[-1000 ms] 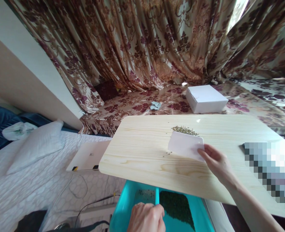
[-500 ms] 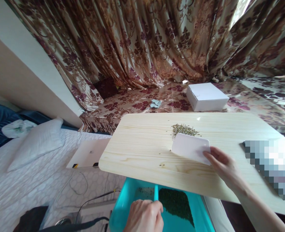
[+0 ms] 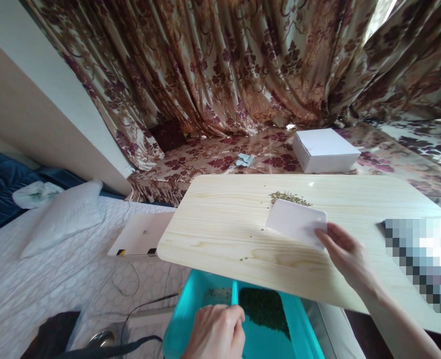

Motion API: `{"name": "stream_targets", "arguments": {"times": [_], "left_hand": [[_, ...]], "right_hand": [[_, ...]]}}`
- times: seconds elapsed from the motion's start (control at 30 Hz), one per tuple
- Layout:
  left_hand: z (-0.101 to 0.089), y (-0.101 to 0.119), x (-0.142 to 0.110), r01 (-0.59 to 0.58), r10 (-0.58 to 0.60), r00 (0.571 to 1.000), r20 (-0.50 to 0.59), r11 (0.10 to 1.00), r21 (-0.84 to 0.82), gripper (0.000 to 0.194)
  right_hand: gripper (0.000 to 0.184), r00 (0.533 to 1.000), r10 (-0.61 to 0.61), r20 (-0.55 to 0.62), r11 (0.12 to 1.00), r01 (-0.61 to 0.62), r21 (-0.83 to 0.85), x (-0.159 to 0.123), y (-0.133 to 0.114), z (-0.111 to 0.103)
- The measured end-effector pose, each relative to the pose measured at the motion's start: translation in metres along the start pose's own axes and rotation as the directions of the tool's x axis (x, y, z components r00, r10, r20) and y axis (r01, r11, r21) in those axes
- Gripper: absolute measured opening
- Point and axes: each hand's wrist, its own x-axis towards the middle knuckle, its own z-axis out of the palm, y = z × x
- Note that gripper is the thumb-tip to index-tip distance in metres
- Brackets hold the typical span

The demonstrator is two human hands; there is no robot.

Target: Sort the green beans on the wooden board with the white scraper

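Note:
My right hand grips the near edge of a white plastic scraper card, which rests tilted on the pale wooden table. A small heap of green grains lies just beyond the card's far edge, and a few stray grains dot the wood to the card's left. My left hand is closed on the rim of a turquoise divided tray held below the table's near edge. A dark green pile of grains lies in the tray's right compartment.
A white box and a small crumpled wrapper lie on the patterned cloth behind the table, under draped floral curtains. A bed with a white pillow and a flat white device is at the left. Cables run along the floor.
The card and my right hand have shifted slightly, first back from the grain heap and then up against it again. My left hand and the tray have hardly moved.

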Motion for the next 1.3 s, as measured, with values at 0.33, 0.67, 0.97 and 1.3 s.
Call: {"name": "stream_targets", "arguments": {"times": [0.33, 0.67, 0.97, 1.3], "left_hand": [[-0.007, -0.004, -0.006, 0.032, -0.032, 0.999, -0.017, 0.999, -0.006, 0.030], [-0.012, -0.006, -0.010, 0.063, -0.063, 0.998, -0.006, 0.998, -0.019, 0.031], [-0.018, -0.006, -0.015, 0.075, -0.076, 0.997, -0.024, 0.997, -0.026, 0.030], [-0.018, -0.005, -0.019, 0.052, -0.053, 0.996, -0.073, 0.998, -0.019, 0.030]], "right_hand": [[0.035, 0.993, -0.009, 0.121, 1.000, 0.006, 0.021, -0.004, -0.003, 0.011], [0.041, 0.983, -0.009, 0.183, 1.000, 0.004, 0.029, -0.006, -0.005, 0.029], [0.045, 0.946, 0.003, 0.324, 0.999, 0.010, -0.036, -0.015, -0.008, 0.024], [0.036, 0.864, 0.069, 0.498, 0.998, -0.055, -0.042, -0.046, -0.005, 0.005]]}}
